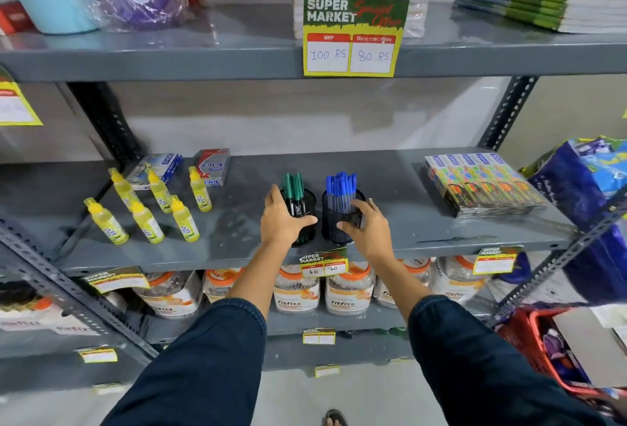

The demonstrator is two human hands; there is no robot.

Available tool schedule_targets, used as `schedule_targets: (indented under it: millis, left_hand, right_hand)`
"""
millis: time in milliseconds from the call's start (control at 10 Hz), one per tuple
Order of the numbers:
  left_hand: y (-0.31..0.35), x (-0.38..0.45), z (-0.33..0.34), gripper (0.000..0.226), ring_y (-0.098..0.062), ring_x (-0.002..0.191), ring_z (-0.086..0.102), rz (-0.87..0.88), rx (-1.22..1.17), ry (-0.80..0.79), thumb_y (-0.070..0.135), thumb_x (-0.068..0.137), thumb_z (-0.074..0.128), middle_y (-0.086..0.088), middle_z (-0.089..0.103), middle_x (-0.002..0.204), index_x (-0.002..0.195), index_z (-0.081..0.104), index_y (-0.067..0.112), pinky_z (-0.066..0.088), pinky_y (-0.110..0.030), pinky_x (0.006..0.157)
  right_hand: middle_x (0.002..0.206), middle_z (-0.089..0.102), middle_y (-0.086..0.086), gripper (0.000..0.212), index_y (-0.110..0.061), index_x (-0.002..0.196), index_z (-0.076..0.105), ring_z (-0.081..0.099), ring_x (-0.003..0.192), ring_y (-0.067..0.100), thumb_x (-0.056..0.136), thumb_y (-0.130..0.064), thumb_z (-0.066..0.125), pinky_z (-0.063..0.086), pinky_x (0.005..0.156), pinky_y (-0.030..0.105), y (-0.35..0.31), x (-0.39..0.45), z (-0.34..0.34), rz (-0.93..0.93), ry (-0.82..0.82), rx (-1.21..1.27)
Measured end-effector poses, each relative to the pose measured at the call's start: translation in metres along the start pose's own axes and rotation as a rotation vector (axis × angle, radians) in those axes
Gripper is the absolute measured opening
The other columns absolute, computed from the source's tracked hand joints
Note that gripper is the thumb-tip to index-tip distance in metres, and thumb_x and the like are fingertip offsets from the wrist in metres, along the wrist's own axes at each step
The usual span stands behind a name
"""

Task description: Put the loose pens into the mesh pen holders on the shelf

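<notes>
Two black mesh pen holders stand side by side near the front of the grey middle shelf [424, 232]. The left holder [305, 203] carries a few green-capped pens [293, 186]. The right holder [334, 222] is packed with several blue-capped pens [341, 184]. My left hand [280, 222] wraps the left holder from its left side, thumb across the front. My right hand [368, 227] grips the right holder from its right side, fingers on the rim. No loose pens show on the shelf.
Several yellow glue bottles [146, 212] stand to the left, two small boxes [213, 166] behind them. Flat colourful packs [481, 184] lie at the right. A price sign [353, 37] hangs from the upper shelf. Jars fill the shelf below; a red basket [543, 344] sits low right.
</notes>
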State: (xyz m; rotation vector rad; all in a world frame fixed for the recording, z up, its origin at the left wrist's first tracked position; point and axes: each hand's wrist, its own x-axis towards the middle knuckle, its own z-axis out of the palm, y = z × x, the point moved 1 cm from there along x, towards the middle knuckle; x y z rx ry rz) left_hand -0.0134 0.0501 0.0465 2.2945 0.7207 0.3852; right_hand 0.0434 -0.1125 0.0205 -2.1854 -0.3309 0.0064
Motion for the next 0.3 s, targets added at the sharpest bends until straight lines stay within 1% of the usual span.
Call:
schedule_targets:
  millis: [100, 200, 300]
  left_hand:
    - [0.004, -0.006, -0.005, 0.114, -0.036, 0.140, 0.015, 0.041, 0.036, -0.014, 0.049, 0.063, 0.078, -0.019, 0.010, 0.154, 0.141, 0.007, 0.006, 0.025, -0.052, 0.110]
    - [0.012, -0.017, -0.015, 0.098, -0.036, 0.140, 0.011, 0.186, 0.131, 0.122, 0.058, 0.075, 0.060, -0.021, 0.014, 0.153, 0.140, 0.012, 0.002, 0.013, -0.050, 0.115]
    - [0.030, -0.040, -0.034, 0.078, -0.033, 0.141, 0.011, 0.391, 0.174, 0.352, 0.054, 0.088, 0.042, -0.021, 0.018, 0.152, 0.140, 0.015, 0.002, 0.009, -0.047, 0.116]
  right_hand:
    - [0.157, 0.022, 0.011, 0.061, -0.024, 0.139, 0.037, 0.030, 0.141, 0.030, 0.086, -0.023, 0.066, 0.036, 0.110, 0.042, -0.007, -0.009, -0.009, -0.048, 0.043, -0.022]
    - [0.156, 0.024, 0.010, 0.058, -0.017, 0.143, 0.032, 0.025, 0.143, 0.029, 0.092, -0.021, 0.058, 0.031, 0.115, 0.043, -0.017, -0.020, -0.017, -0.198, 0.108, -0.118]
    - [0.153, 0.029, 0.015, 0.052, -0.008, 0.141, 0.034, 0.026, 0.143, 0.030, 0.094, -0.018, 0.052, 0.023, 0.119, 0.044, -0.040, -0.034, -0.033, -0.363, 0.226, -0.262]
